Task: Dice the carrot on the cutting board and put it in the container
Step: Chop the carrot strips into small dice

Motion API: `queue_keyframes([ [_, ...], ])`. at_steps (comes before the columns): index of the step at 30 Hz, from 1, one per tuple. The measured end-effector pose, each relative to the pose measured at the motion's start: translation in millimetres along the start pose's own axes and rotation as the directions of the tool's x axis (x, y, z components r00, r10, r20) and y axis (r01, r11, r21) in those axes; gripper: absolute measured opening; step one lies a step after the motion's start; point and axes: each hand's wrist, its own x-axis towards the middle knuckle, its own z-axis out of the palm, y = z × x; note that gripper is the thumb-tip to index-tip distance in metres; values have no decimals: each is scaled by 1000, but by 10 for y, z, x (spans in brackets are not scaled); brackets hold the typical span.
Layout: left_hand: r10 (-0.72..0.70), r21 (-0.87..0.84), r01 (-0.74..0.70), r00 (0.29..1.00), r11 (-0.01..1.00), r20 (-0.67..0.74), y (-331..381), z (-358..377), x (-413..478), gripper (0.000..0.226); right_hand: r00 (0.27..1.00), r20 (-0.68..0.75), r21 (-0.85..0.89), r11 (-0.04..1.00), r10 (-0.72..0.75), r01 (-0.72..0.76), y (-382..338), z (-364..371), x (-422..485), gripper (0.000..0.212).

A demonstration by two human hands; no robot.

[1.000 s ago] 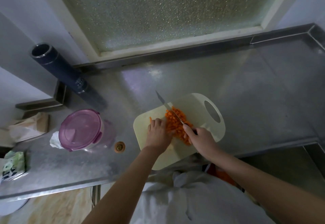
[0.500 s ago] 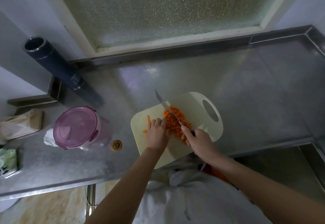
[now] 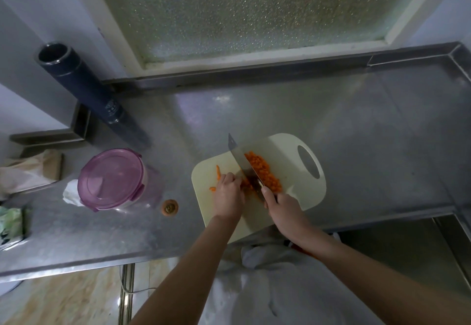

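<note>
A cream cutting board [image 3: 293,192] lies on the steel counter. A pile of diced carrot [image 3: 263,170] sits on it, right of the knife [image 3: 240,157] blade. My right hand [image 3: 284,208] grips the knife's handle, blade pointing away to the upper left. My left hand [image 3: 228,194] lies curled on the board just left of the blade, holding down carrot strips [image 3: 218,174] that stick out past its fingers. The round container [image 3: 112,178], with its purple lid on, stands to the left of the board.
A dark tall tube [image 3: 86,87] leans at the back left. A carrot end piece [image 3: 170,207] lies between container and board. Crumpled paper [image 3: 71,193] and packets sit at the far left. The counter's front edge [image 3: 76,266] runs below; a sink recess is at lower right.
The blade has tilted and shifted slightly left toward my left hand. My left hand has slid a little left, so carrot strips now show beyond its fingers. The camera view dipped slightly.
</note>
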Motion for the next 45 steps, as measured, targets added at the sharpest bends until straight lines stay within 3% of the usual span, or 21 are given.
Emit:
queue_keyframes([
  [8,-18,-17,18,1000,1000,25,19,8,-8,8,1000,-21,-138,990,3,-6,-31,123,9,55],
  [13,-20,17,20,1000,1000,8,-4,47,-5,11,995,-71,-173,983,-77,64,11,269,68,53],
  [16,-14,6,13,1000,1000,9,-17,37,-4,11,992,-84,-136,988,-92,80,-12,251,111,50],
  [27,12,-35,-4,972,999,236,-56,-200,134,20,1000,-20,18,1000,-19,19,-89,40,125,52],
  [33,41,28,-45,991,999,126,-123,-173,68,23,999,3,34,998,-43,43,-80,-59,45,52],
  [45,0,57,-4,997,998,71,-25,-78,-56,20,997,66,-141,988,-45,54,-42,10,-19,53],
])
